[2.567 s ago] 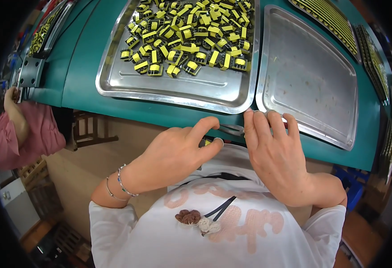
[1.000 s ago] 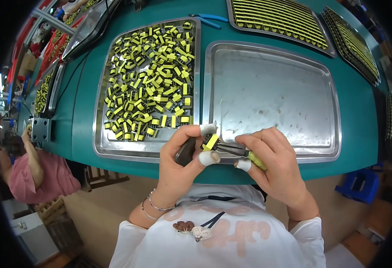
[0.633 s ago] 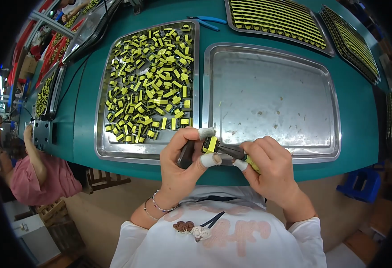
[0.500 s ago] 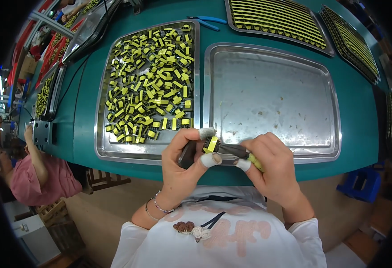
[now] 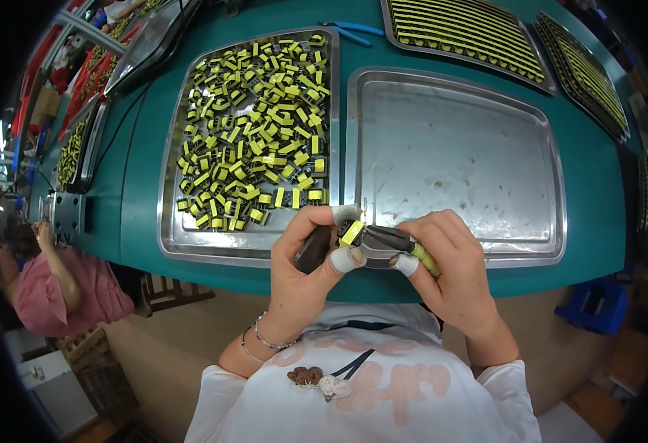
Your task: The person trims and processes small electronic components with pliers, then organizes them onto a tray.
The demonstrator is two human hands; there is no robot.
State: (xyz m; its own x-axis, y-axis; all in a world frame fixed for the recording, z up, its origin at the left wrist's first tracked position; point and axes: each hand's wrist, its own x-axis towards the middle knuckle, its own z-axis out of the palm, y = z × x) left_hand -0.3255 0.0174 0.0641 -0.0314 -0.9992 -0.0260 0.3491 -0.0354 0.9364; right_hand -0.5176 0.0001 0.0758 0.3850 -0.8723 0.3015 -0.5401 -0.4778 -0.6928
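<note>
My left hand [image 5: 298, 255] pinches a small transformer [image 5: 351, 232], a black part with yellow tape round it, between thumb and forefinger. White wraps cover those fingertips. A dark smooth piece [image 5: 312, 249] also lies inside the left hand; its kind is not clear. My right hand [image 5: 449, 269] is closed round pliers [image 5: 387, 238] with dark jaws and a yellow-green wrapped handle. The jaws point left, right up at the transformer; whether they grip it cannot be made out. Both hands are above the near edges of two metal trays.
Many loose transformers fill the left tray [image 5: 167, 214]. A bare metal tray [image 5: 457, 155] lies to the right. Blue-handled pliers [image 5: 355, 32] rest behind them. Trays with neat rows [image 5: 464, 37] stand far right. A person in pink [image 5: 65, 288] sits left; a blue stool [image 5: 597, 304] stands right.
The transformer has tilted a little in my left fingers. My right hand has shifted slightly, and the pliers have turned so their jaws show more. Both hands keep their hold.
</note>
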